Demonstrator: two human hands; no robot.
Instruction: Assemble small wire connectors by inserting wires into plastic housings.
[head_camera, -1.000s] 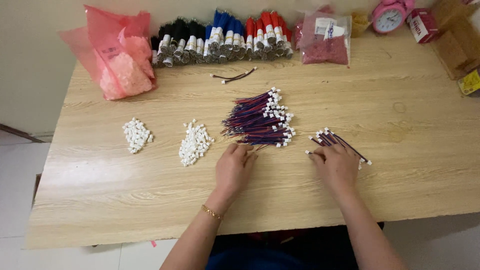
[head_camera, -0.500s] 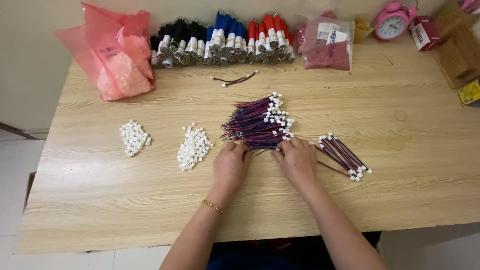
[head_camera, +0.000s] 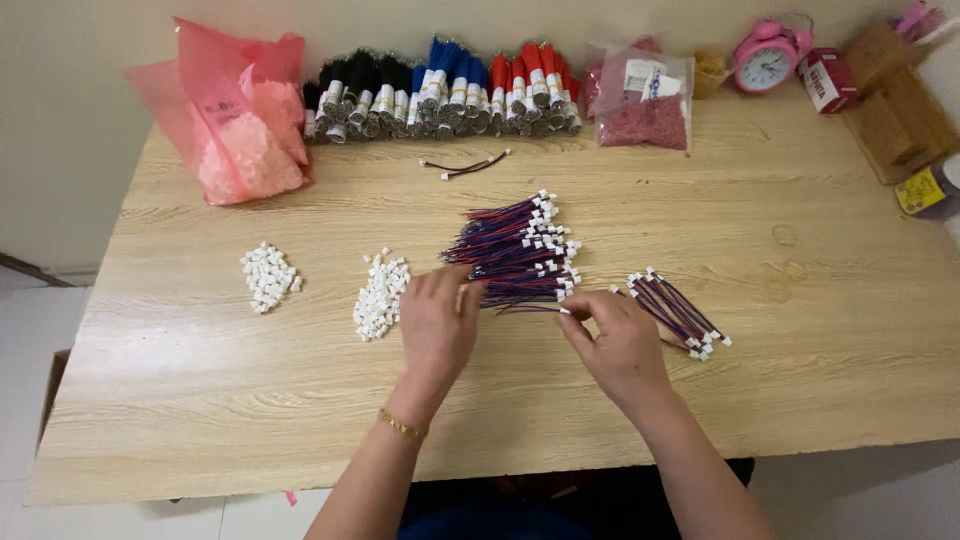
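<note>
A heap of short red-and-blue wire leads with white plugs (head_camera: 518, 248) lies at the middle of the wooden table (head_camera: 780, 230). My left hand (head_camera: 437, 325) rests on the table at the heap's near-left edge, fingertips touching the wire ends. My right hand (head_camera: 618, 340) pinches the white plug end of one lead (head_camera: 535, 309) pulled from the heap's near side. A smaller bundle of the same leads (head_camera: 678, 312) lies just right of my right hand. Two piles of small white connector housings (head_camera: 381, 293) (head_camera: 268, 276) sit to the left.
Along the far edge stand a pink plastic bag (head_camera: 240, 120), a row of black, blue and red wire bundles (head_camera: 440, 90), a clear bag of red parts (head_camera: 642, 100), a pink alarm clock (head_camera: 765, 58) and cardboard boxes (head_camera: 895, 110). One loose lead (head_camera: 465, 166) lies behind the heap.
My right hand came from the small bundle on the right over to the heap, then drew back slightly with one lead pinched. My left hand stayed by the heap.
</note>
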